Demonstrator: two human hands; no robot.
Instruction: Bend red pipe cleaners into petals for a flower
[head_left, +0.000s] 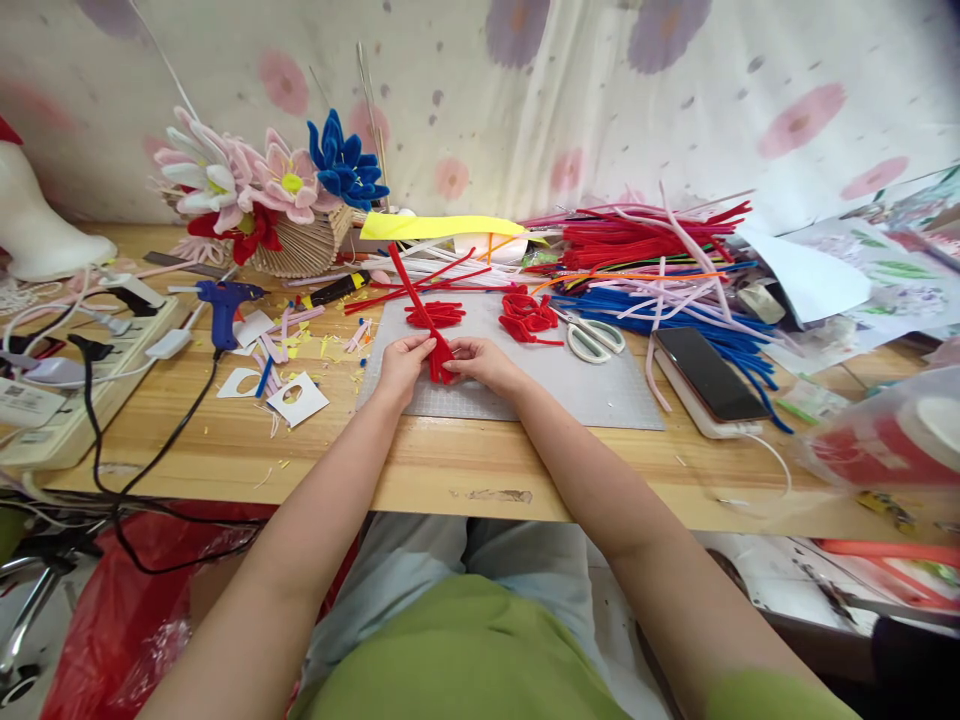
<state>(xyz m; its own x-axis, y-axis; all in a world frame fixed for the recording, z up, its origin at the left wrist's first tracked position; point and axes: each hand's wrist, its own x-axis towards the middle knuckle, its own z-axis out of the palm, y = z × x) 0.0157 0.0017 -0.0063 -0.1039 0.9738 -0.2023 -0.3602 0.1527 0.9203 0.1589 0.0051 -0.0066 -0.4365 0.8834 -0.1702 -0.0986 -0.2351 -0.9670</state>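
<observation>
From the head camera, the left hand (405, 365) and the right hand (480, 362) both pinch a bundle of red pipe cleaners (437, 352) over the near edge of the grey cutting mat (600, 385). Finished red petal loops (529, 315) lie further back on the mat, with scissors (595, 338) just right of them and a phone (709, 373) beyond the mat's right edge.

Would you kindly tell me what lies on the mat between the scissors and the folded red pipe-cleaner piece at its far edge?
In the head view, a cluster of red pipe-cleaner loops lies between the scissors and the folded red piece.
</observation>
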